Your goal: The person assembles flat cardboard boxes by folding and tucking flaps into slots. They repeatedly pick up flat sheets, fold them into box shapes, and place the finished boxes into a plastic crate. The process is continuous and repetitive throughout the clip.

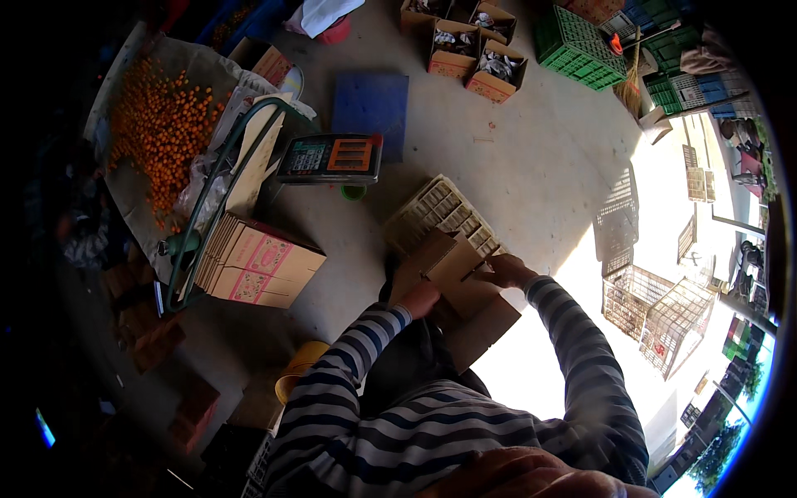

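A plain brown cardboard box sits in front of my body, partly folded, with its flaps standing at different angles. My left hand is closed at the near left side of the box; its fingertips are hidden by the cardboard. On the right, my right hand grips the edge of a flap, fingers bent over it. A wider panel of the box slants down toward my lap. Just beyond the box, a beige slatted plastic crate lies on the floor, partly covered by the cardboard.
Flat cartons lean by a platform scale with a display. Small orange fruit covers a sheet at left. Packed boxes and green crates stand behind; pale crates are at right, a yellow bucket near my left arm.
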Tool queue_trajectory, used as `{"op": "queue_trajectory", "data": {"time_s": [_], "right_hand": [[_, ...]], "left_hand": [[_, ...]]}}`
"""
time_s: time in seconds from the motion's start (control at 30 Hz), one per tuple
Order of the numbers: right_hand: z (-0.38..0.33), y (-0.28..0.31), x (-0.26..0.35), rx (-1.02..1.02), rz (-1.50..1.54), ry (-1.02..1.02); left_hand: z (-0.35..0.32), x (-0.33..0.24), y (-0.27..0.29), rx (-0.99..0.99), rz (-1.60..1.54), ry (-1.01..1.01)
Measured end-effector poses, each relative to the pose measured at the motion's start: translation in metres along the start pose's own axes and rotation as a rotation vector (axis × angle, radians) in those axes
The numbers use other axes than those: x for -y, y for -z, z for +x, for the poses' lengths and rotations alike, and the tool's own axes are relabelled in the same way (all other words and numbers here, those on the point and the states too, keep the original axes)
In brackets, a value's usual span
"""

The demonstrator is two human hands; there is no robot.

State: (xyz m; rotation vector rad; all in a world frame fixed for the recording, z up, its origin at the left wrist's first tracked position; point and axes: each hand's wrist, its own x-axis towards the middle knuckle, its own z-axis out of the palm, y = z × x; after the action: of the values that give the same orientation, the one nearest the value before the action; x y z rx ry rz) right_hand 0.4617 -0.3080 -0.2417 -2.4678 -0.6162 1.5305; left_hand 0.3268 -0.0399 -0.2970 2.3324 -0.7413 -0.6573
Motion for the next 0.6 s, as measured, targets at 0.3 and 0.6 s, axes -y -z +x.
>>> {"op": "queue_trajectory", "data": {"time_s": [0.3,0.6], "right_hand": [[-0.012,0.008,-0.015,-0.184,-0.075,-0.109],[-0.008,-0.008,-0.012,-0.176,-0.086,-0.045]], "left_hand": [[0.037,0.0,-0.022,-0.035,-0.143,0.074],[0.008,-0.015,-0.016,-0.264,0.015,-0.025]]}}
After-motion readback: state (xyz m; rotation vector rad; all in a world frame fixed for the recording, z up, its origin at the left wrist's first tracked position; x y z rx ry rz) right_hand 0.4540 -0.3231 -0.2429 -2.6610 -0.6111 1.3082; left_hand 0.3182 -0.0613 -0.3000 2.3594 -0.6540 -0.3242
